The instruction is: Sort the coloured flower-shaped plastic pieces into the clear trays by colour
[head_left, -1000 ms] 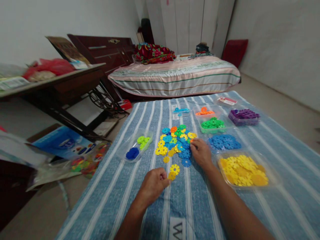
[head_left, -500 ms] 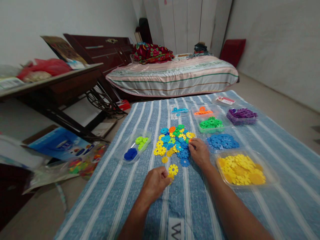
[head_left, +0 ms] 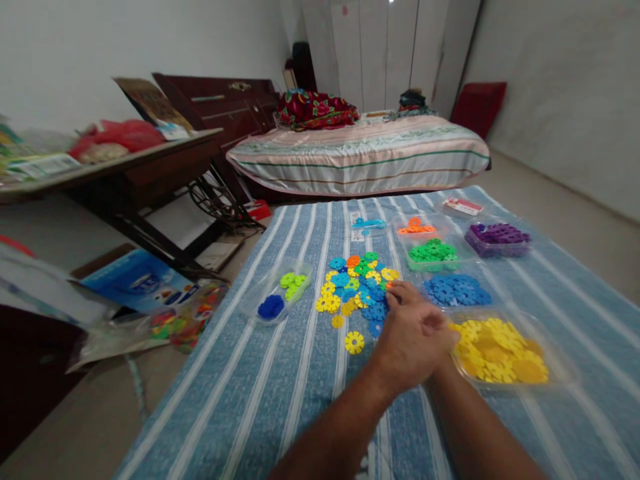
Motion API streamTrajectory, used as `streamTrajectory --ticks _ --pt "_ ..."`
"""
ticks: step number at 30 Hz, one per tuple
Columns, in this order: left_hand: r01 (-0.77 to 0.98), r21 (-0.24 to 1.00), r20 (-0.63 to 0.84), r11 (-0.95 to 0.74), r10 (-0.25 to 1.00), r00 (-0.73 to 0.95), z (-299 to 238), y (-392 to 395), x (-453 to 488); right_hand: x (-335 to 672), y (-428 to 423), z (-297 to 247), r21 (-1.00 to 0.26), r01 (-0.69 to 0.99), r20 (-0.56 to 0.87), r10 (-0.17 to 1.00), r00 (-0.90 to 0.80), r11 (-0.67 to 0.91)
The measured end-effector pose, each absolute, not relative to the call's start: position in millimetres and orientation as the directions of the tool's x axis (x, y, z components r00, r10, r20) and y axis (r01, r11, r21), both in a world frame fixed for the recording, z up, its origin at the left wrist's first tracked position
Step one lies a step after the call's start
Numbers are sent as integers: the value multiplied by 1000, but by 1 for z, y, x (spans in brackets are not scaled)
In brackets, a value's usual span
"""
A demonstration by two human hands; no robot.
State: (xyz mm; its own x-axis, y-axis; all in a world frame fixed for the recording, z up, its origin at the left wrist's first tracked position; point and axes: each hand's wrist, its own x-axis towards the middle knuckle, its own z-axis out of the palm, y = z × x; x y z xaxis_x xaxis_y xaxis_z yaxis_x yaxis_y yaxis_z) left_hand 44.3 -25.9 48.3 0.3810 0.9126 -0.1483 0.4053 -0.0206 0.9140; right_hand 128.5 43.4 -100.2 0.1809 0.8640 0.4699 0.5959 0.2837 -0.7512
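My left hand (head_left: 413, 343) reaches across to the right, its fingers curled closed by the rim of the tray of yellow discs (head_left: 560, 381). The small yellow disc it pinched earlier is off the cloth. My right hand (head_left: 400, 291) lies mostly hidden under the left. Only its fingertips show, at the right edge of the pile of mixed coloured discs (head_left: 357, 283). One large yellow disc (head_left: 354, 342) lies alone on the striped blue cloth (head_left: 300, 400), left of my hands.
Clear trays hold blue discs (head_left: 455, 290), green discs (head_left: 433, 252), orange discs (head_left: 414, 227) and purple discs (head_left: 497, 237). A tray with lime and dark blue discs (head_left: 277, 297) sits left of the pile. A bed (head_left: 360, 153) is beyond, and a wooden table (head_left: 125, 167) stands at the left.
My left hand has swung right from the loose yellow discs to the yellow tray, covering my right hand. The small yellow disc is gone from the cloth. The view shifted slightly.
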Motion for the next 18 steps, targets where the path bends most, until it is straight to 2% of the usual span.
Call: streamTrajectory --ticks 3,7,10,14,18 --pt "562 825 -153 -55 937 316 37 -21 21 128 43 -99 -754 598 456 872 179 272" --pt "849 523 -153 -79 971 185 18 -16 -33 127 42 -92 -748 619 433 882 184 238" --pt "928 369 -198 -52 971 134 7 -17 -57 126 41 -89 -751 618 432 881 192 233" --pt "947 321 -246 -23 963 107 1 -22 -62 126 41 -89 -755 614 425 884 195 228" --pt "932 363 -234 18 969 73 -1 -21 -61 126 41 -91 -750 620 427 885 186 231"
